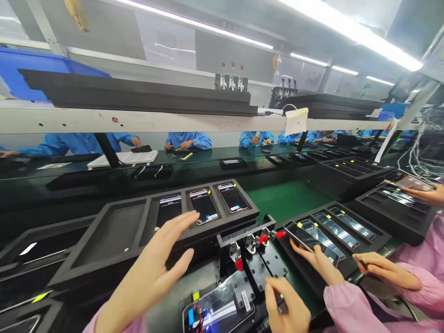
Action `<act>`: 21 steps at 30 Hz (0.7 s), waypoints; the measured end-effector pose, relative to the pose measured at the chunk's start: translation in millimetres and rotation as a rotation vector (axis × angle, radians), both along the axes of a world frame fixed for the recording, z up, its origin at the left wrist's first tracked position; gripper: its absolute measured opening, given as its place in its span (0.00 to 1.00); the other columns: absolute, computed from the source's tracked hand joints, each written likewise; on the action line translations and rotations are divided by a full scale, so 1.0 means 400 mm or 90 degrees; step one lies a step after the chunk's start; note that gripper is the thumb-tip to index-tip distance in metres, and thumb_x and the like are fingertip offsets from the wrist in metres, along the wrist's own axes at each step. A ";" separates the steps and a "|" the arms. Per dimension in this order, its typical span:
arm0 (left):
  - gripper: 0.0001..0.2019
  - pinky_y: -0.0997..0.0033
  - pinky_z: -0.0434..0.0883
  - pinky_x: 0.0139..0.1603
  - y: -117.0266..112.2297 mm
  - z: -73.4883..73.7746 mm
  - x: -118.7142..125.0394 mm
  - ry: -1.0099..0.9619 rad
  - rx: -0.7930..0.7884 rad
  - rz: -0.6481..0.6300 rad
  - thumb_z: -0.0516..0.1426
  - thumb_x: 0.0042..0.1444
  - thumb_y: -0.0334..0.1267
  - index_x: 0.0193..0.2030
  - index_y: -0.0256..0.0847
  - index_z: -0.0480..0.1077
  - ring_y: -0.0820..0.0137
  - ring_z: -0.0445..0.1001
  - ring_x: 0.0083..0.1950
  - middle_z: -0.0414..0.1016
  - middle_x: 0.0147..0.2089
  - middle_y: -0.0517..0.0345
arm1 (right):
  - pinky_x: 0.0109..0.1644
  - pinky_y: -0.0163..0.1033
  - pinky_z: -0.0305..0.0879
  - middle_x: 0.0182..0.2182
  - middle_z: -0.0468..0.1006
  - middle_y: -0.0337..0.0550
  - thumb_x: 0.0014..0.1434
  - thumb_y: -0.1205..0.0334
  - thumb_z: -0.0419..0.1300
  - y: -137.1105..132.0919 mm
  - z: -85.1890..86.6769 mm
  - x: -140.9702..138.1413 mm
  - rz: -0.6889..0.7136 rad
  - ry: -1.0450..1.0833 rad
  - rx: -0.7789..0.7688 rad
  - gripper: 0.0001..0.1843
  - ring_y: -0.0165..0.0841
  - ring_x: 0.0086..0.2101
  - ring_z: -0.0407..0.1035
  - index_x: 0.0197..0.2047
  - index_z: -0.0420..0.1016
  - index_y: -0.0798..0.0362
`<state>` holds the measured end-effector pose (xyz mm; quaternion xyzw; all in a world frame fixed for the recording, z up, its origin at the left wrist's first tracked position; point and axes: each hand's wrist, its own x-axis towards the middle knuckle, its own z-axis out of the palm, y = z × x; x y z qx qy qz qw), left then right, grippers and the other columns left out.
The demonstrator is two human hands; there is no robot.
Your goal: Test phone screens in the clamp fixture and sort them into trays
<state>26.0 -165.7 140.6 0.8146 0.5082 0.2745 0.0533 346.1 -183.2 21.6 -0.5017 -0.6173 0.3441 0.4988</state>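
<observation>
My left hand (152, 268) is raised with its fingers spread, holding nothing. It hovers in front of a black foam tray (100, 261), where several phones lie, among them a lit phone (204, 206) just beyond my fingertips. My right hand (287, 303) has curled fingers beside a clamp fixture (255, 273); a small dark thing shows between them, too hidden to name. Red-handled toggle clamps (238, 263) stand along that fixture. A phone (215, 312) lies in its left slot under a clear, glossy film, between my two hands.
At right, a co-worker's hand (321, 263) holds a phone (305, 238) over a foam tray (381, 231); their other hand (388, 268) pinches something dark. A shelf (166, 118) crosses overhead with black foam trays (145, 95). More people in blue sit beyond the green conveyor belt (286, 199).
</observation>
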 end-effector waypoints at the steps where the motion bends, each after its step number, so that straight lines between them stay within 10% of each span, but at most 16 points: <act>1: 0.27 0.58 0.56 0.63 -0.046 -0.044 -0.029 -0.012 -0.025 0.022 0.49 0.58 0.44 0.63 0.56 0.46 0.62 0.54 0.64 0.52 0.66 0.64 | 0.37 0.40 0.69 0.30 0.72 0.47 0.57 0.55 0.53 -0.020 0.000 -0.058 -0.031 -0.018 0.030 0.13 0.33 0.32 0.69 0.36 0.74 0.53; 8: 0.47 0.41 0.42 0.64 -0.229 -0.359 -0.082 -0.029 -0.258 -0.003 0.60 0.47 0.42 0.65 0.53 0.30 0.56 0.46 0.67 0.43 0.69 0.54 | 0.36 0.38 0.66 0.30 0.70 0.42 0.60 0.56 0.53 -0.005 -0.013 -0.233 -0.128 -0.272 0.201 0.19 0.31 0.30 0.66 0.52 0.61 0.55; 14: 0.50 0.40 0.34 0.64 -0.248 -0.394 -0.059 -0.028 -0.249 -0.026 0.62 0.40 0.38 0.64 0.55 0.34 0.57 0.47 0.67 0.47 0.68 0.55 | 0.30 0.34 0.65 0.26 0.69 0.37 0.60 0.59 0.51 -0.002 -0.023 -0.245 -0.114 -0.270 0.172 0.27 0.28 0.25 0.66 0.61 0.50 0.55; 21: 0.48 0.40 0.31 0.63 -0.214 -0.416 -0.037 -0.024 -0.190 -0.068 0.64 0.35 0.43 0.63 0.51 0.43 0.55 0.54 0.64 0.56 0.64 0.51 | 0.30 0.34 0.65 0.22 0.65 0.32 0.58 0.61 0.55 -0.045 0.090 -0.223 -0.304 -0.140 0.344 0.35 0.26 0.22 0.61 0.64 0.42 0.56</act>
